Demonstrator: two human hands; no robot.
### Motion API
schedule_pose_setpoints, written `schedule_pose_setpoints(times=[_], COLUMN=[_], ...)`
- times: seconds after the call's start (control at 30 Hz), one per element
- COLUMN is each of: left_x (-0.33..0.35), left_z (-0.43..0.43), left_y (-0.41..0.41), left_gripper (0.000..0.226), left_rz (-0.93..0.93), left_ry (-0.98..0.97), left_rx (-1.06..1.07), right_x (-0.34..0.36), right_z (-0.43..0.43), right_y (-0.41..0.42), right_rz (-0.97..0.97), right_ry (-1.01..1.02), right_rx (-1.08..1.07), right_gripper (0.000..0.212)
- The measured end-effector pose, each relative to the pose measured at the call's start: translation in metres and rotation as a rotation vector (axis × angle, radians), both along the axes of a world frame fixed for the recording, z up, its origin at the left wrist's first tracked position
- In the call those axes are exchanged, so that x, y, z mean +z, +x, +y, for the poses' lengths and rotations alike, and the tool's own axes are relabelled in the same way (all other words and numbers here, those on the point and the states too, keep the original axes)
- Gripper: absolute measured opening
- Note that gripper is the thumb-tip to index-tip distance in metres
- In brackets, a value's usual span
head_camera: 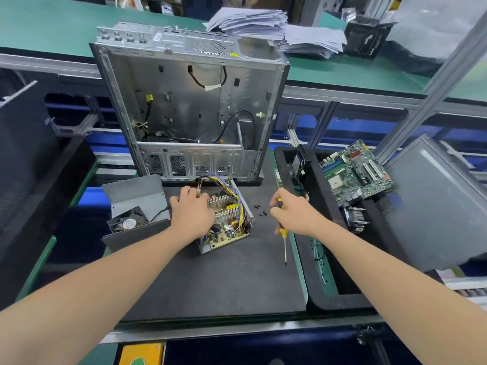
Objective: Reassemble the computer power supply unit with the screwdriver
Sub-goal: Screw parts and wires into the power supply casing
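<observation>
Starting at the left, the grey cover (137, 198) with its fan (128, 222) stands tilted on the left edge of the black mat (224, 285), a black cable running from it toward the power supply (229, 230). The left hand (193, 212) lies on top of the open power supply, fingers curled down over its left side and holding it. The power supply sits near the back middle of the mat, its circuit board and bundled wires showing, its far corner just in front of the computer case (189, 106).

To the right of it lie a few small black screws (259, 209), apart from the box, in the narrow gap between the two hands. The right hand (290, 212) grips the yellow handle of the screwdriver (284, 241); the shaft points back toward the person, its tip just above or on the mat beside the right edge. The widest open stretch of mat is the near half, in front of both hands.

Past the mat's right edge sits a black foam tray (337, 301) with a circuit board (355, 172) leaning on its far corner, then a grey panel (442, 206).

The case stands open and upright at the back of the mat. Behind it runs a green bench (52, 27) carrying a stack of papers (263, 25).
</observation>
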State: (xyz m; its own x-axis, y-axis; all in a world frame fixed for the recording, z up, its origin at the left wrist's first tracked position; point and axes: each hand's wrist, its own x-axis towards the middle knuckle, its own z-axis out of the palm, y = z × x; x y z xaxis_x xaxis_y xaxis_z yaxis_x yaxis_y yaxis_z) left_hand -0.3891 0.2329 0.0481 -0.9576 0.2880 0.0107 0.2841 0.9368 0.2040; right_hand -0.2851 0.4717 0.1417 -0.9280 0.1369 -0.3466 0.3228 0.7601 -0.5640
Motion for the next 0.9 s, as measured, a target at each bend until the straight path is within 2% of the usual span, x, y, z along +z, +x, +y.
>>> schedule_pose_setpoints(times=[0.2, 0.4, 0.5, 0.67, 0.8, 0.9], left_x=[0.005, 0.01, 0.012, 0.02, 0.028, 0.033], left_z=[0.014, 0.035, 0.042, 0.051, 0.059, 0.058], left_y=[0.034, 0.062, 0.066, 0.067, 0.078, 0.087], left_gripper=[0.034, 0.033, 0.034, 0.049, 0.05, 0.05], left_rz=[0.022, -0.005, -0.078, -0.288, -0.409, -0.462], left_ry=[0.005, 0.039, 0.116, 0.157, 0.166, 0.186], left_rx=[0.166, 0.348, 0.412, 0.528, 0.578, 0.587], right_x=[-0.016, -0.025, -0.026, -0.027, -0.033, -0.034], right_z=[0.011, 0.014, 0.014, 0.01, 0.01, 0.013], right_y=[-0.007, -0.015, -0.024, -0.036, -0.046, -0.052], right_rz=[-0.047, -0.085, -0.054, 0.087, 0.147, 0.151], right_ry=[-0.075, -0.048, -0.013, 0.037, 0.028, 0.005], right_rx=[-0.107, -0.001, 0.06, 0.197, 0.189, 0.187], right_gripper=[0.023, 0.025, 0.019, 0.022, 0.008, 0.011])
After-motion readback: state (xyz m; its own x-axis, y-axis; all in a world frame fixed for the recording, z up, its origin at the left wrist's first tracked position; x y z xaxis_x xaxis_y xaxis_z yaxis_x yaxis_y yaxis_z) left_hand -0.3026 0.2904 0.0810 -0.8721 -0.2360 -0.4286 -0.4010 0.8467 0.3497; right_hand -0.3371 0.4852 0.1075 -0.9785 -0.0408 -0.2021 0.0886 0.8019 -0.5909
